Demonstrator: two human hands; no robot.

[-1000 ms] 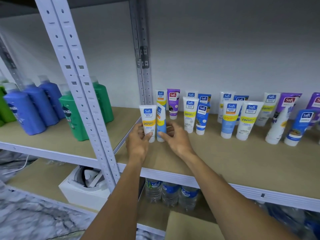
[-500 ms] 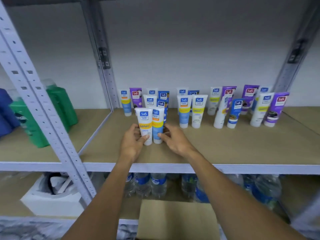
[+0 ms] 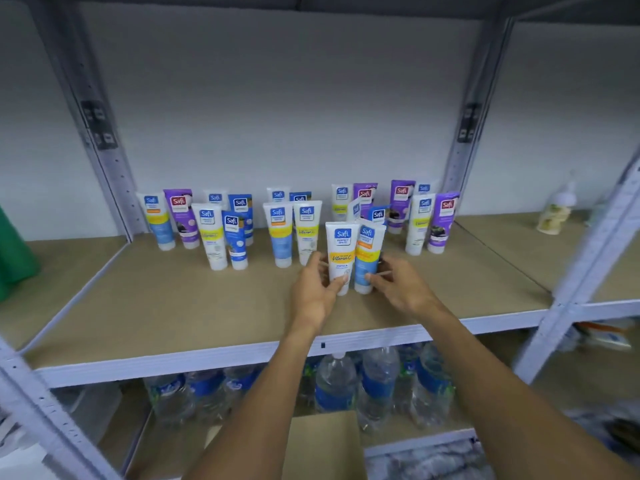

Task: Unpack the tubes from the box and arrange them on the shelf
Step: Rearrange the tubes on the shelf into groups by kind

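The thumb (image 3: pixel 342 279) of the left hand (image 3: pixel 311 296) and the fingers behind pinch a white Safi Vitamin C tube (image 3: pixel 341 251). The right hand (image 3: pixel 401 289) pinches in the same way a blue and yellow Safi tube (image 3: pixel 369 252), just beside the white one at its 3 o'clock. Both tubes are upright, cap down, at the front middle of the shelf board (image 3: pixel 173 306); whether the caps touch it I cannot tell. At 12 o'clock from them the other Safi tubes (image 3: pixel 277 233) stand in rows. At 6 o'clock, under the shelf, are water bottles (image 3: pixel 336 386) and a cardboard box (image 3: pixel 322 448).
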